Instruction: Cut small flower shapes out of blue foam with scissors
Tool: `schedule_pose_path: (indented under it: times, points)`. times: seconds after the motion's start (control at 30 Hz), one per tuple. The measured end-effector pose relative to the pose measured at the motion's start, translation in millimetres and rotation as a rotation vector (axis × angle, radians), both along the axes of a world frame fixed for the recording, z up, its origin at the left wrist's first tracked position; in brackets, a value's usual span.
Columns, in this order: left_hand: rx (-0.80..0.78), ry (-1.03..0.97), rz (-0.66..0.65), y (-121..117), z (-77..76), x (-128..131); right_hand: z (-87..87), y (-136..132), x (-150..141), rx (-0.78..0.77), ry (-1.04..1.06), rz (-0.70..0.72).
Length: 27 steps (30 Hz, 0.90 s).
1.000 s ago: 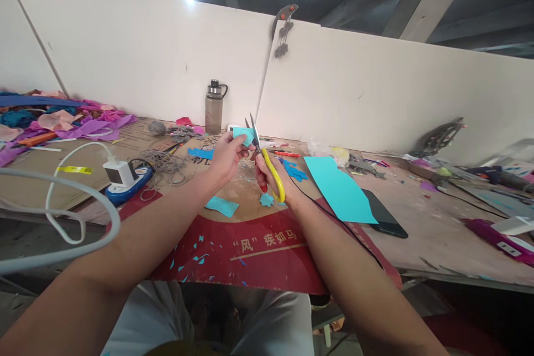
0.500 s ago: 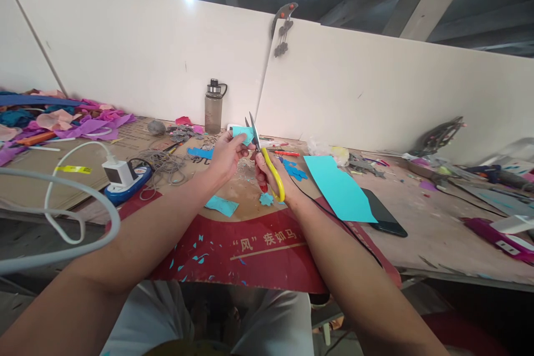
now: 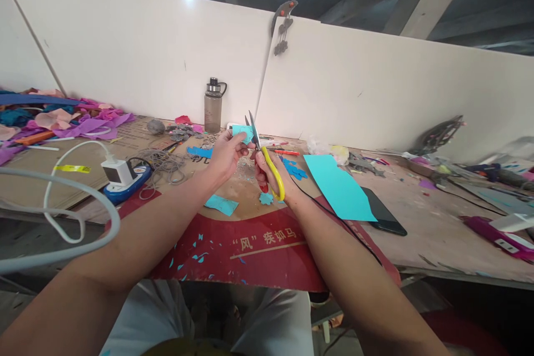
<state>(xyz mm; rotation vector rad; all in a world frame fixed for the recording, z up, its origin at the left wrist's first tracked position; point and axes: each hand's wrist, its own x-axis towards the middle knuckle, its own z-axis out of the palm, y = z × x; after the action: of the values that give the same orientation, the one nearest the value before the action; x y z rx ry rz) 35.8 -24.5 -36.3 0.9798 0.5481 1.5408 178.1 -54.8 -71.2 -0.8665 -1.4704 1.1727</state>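
The small turquoise paper piece (image 3: 242, 131) is up in front of me, above the surface (image 3: 421, 228), with faint lines on it. My left hand (image 3: 229, 153) pinches it by its lower edge, thumb and fingers closed together, likely so its right side stays free for the blades. My right hand (image 3: 267, 169) is curled round the yellow-handled metal scissors (image 3: 271, 164); their slim, pointed blades stand a little apart at the paper's right edge — whether they touch it I can't tell. Just below lies a scalloped, flower-shaped turquoise cut-out (image 3: 266, 198), and beside my right hand a cluster of blue rounded cut-outs (image 3: 294, 168). The large, smooth turquoise sheet (image 3: 337, 186) rests partly over a flat black glossy device (image 3: 386, 217). Beneath everything close to me is red-and-tan printed cardboard (image 3: 267, 270) — probably there to protect the surface — sprinkled with turquoise snippets (image 3: 201, 259).
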Motion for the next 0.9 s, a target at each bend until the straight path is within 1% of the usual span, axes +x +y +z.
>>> schedule_pose_path:
  times: [0.37,0.67,0.9]
  points:
    - [-0.005,-0.013,-0.003,2.2,-1.2,-0.8,1.6,-0.6,0.0,0.014,-0.025,0.000]
    - [-0.032,-0.014,0.021,1.1,5.0,-0.4,5.6,-5.4,-0.1,0.000,-0.037,0.009]
    - [0.014,0.007,-0.016,7.6,1.0,-4.1,8.3,-7.8,2.5,-0.014,-0.054,0.002]
